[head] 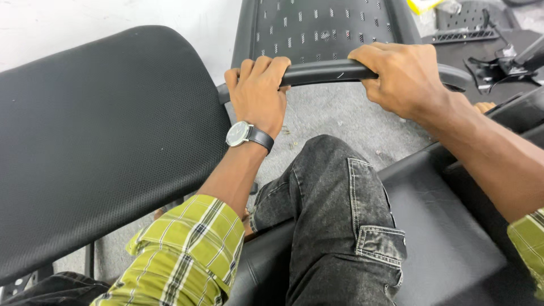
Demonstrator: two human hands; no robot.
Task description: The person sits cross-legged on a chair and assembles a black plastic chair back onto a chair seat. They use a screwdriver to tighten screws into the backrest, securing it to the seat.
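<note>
both my hands are wrapped around the rounded lower edge of a black perforated chair back panel that lies on the grey floor at about twelve o'clock from me. my left hand is closed over the rim, fingers curled over the top of it, with a black-strapped wristwatch sitting just below at my wrist. my right hand is clamped on the same rim a little further toward one o'clock, knuckles up, thumb tucked under. the two hands are near each other but not touching, a short stretch of bare rim between them.

at nine o'clock a wide black mesh seat cushion fills that side, close beside my left forearm. my knee in faded black cargo jeans rises at six o'clock, between my arms. a smooth black padded piece lies under my right arm at four o'clock. loose black metal chair parts rest at two o'clock.
</note>
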